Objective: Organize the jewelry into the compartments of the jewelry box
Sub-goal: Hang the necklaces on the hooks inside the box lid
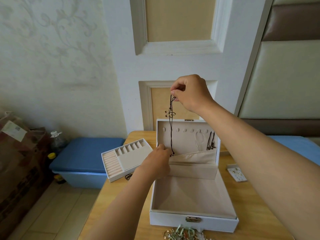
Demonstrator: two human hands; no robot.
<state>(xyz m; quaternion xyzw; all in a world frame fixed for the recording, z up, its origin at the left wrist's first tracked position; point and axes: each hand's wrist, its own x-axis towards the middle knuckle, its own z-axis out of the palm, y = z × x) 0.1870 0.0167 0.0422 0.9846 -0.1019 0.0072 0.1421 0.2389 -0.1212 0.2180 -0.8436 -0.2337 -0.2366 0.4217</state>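
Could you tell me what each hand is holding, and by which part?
The right hand pinches the dark cord necklace at its top. The left hand is at the cord's lower end by the lid pocket; whether it grips cannot be told.

Matt cloth-lined jewelry box on smooth wooden table; shiny metal clasp.

The beige-lined base of the open white jewelry box lies open from above, between the two forearms. Its upright lid walls off the back. A dark cord necklace with a metal flower pendant, pinched by the right hand, hangs before the lid's left hooks. The left hand sits at the pocket's left corner. On the wooden tabletop a white compartment tray blocks the left, a heap of mixed jewelry the front edge, and a small white earring card the right.
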